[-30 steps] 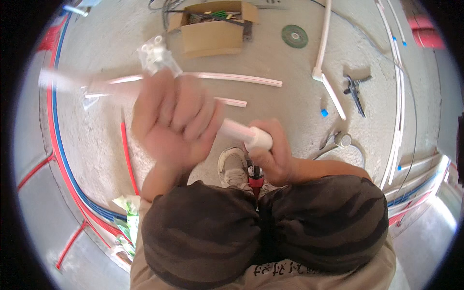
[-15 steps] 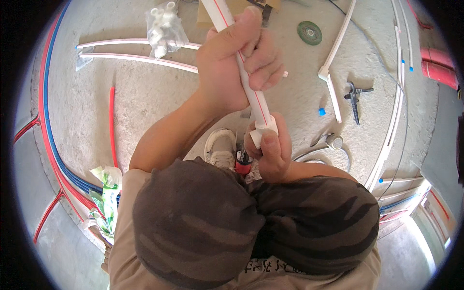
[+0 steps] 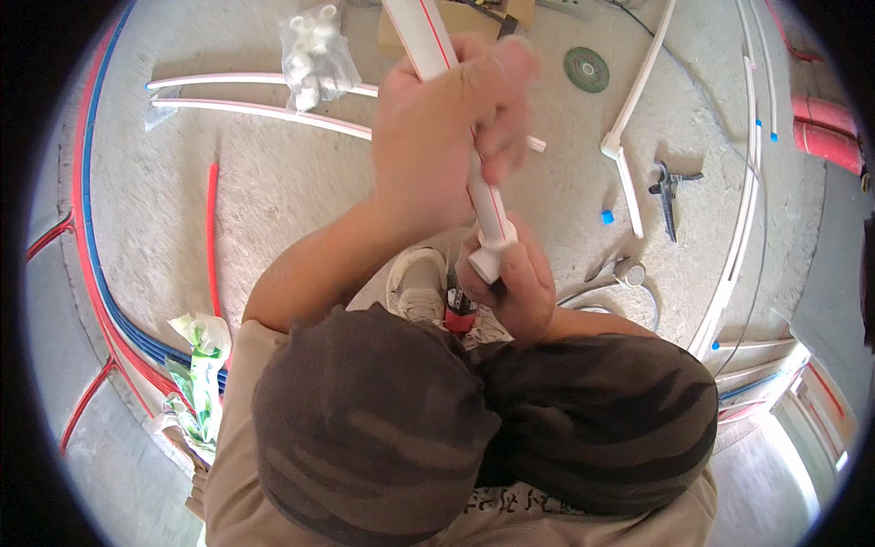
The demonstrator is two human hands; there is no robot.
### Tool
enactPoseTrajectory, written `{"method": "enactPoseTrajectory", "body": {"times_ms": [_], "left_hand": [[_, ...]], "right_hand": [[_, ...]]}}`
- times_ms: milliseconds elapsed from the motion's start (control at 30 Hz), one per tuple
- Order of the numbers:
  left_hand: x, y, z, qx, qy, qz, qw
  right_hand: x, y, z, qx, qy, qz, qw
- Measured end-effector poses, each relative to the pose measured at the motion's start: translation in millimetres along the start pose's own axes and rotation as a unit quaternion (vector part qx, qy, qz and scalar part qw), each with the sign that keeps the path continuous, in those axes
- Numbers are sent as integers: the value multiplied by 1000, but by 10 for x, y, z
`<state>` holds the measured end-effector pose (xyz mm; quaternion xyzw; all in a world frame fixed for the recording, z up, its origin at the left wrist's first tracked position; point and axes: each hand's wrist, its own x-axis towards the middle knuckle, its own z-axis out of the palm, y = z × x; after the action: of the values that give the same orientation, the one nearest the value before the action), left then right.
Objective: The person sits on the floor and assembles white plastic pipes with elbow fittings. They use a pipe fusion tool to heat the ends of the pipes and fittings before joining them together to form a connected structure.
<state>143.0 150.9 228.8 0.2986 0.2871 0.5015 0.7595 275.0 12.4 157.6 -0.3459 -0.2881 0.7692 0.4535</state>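
A white plastic pipe [image 3: 419, 36] with a red stripe slants up and away between my hands. My left hand [image 3: 433, 141] is wrapped around its middle, the fingers slightly blurred. At the pipe's near end sits a white elbow fitting [image 3: 489, 261], pinched between the thumb and fingers of my right hand [image 3: 524, 287]. The fitting's open mouth points toward me. Part of the pipe is hidden behind my left fingers. Both hands are raised above my shoes [image 3: 417, 283], beyond my knees.
Further white pipes [image 3: 264, 114] lie left and right on the concrete floor. A bag of white fittings [image 3: 317, 59], a green grinding disc [image 3: 586, 70], a black pipe cutter [image 3: 670, 191], a blue cap [image 3: 608, 217] and a heating tool [image 3: 629, 272] lie around. Red and blue tubing [image 3: 91, 228] runs along the left.
My left hand has turned around the pipe, its back now facing up more. The elbow fitting has rotated and tipped slightly at the pipe's end. My right hand keeps its hold.
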Motion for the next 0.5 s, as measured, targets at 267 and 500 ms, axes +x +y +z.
{"method": "enactPoseTrajectory", "body": {"times_ms": [267,500], "left_hand": [[191,-287,-186,84,181,-92,976],[152,-531,-371,-71,-3,-76,995]], "right_hand": [[161,-177,85,-159,51,111,980],[94,-96,84,-122,78,120,982]]}}
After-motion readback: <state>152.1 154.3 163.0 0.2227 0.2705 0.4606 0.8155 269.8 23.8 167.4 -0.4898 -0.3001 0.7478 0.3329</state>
